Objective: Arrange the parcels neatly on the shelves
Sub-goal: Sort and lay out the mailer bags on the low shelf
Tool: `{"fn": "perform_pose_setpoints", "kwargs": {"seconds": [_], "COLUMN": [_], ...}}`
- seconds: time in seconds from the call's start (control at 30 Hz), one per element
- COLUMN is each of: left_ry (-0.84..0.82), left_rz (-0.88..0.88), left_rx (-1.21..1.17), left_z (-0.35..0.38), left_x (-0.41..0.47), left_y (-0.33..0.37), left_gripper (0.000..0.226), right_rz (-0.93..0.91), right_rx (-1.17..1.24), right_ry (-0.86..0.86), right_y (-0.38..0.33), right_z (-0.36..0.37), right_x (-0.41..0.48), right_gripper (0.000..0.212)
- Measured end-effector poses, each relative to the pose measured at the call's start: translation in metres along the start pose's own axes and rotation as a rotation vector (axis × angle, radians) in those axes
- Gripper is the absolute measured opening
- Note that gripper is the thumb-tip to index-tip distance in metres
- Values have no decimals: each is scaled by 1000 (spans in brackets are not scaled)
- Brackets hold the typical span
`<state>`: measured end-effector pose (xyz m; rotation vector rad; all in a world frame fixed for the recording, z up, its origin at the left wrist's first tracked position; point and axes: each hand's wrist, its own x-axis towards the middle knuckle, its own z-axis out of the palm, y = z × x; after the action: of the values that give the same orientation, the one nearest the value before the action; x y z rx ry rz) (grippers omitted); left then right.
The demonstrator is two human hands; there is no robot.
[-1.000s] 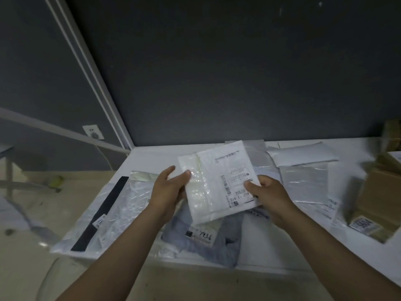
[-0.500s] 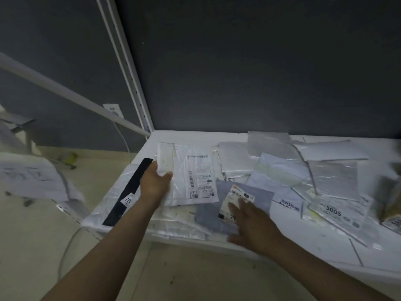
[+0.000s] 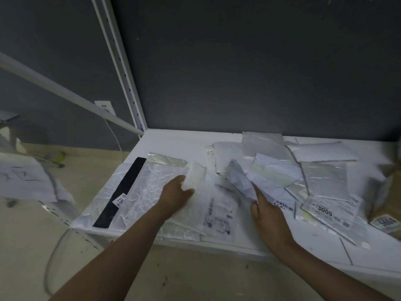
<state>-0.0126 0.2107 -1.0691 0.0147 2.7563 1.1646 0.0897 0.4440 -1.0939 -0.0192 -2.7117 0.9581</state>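
Left hand (image 3: 176,193) pinches the clear packet (image 3: 217,211) at its edge; right hand (image 3: 268,216) grip at the grey bag (image 3: 238,181) cannot be told. Judged light, limp, slippery: hold corners.

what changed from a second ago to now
The clear labelled parcel, held up by both hands, came down onto the pile at the left of the shelf; the left hand still grips its top edge. The right hand let go and now tips up a grey bag. The black-striped bag and the parcel marked 3005 stayed put.

Wall outlet (image 3: 104,106) — white cable (image 3: 116,136) hanging; beige floor (image 3: 195,279).
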Motion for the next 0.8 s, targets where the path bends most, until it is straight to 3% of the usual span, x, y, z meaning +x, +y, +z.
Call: {"fn": "perform_pose_setpoints", "kwargs": {"seconds": [0.1,0.23,0.3,0.4,0.53,0.7,0.77,0.8], "left_ry": [24,65,103,165,224,136,69,50], "left_rz": [39,6,-6,-3,134,404,418,425], "left_rx": [65,195,379,515,521,408,376,364], "left_z": [19,33,30,24,25,52,66,73], "left_x": [-2,-6,-7,-7,2,38,55,62], "left_y": [2,-4,-9,-12,-9,14,27,33], "left_gripper": [46,57,59,56,44,45,41,41], "right_rz": [-39,-331,-345,-353,-377,-252,-163,-74], "right_rx": [-143,-441,-491,-567,-561,-313,-372,-439], "right_ry": [-84,5,-116,-333,-376,-226,-120,-156], "right_y": [-4,8,15,27,27,23,44,57], "right_z": [-3,8,18,34,32,-4,-13,-17], "right_x": [-6,-7,-6,-8,-3,32,50,57], "right_gripper": [60,47,44,60,66,51,42,42]}}
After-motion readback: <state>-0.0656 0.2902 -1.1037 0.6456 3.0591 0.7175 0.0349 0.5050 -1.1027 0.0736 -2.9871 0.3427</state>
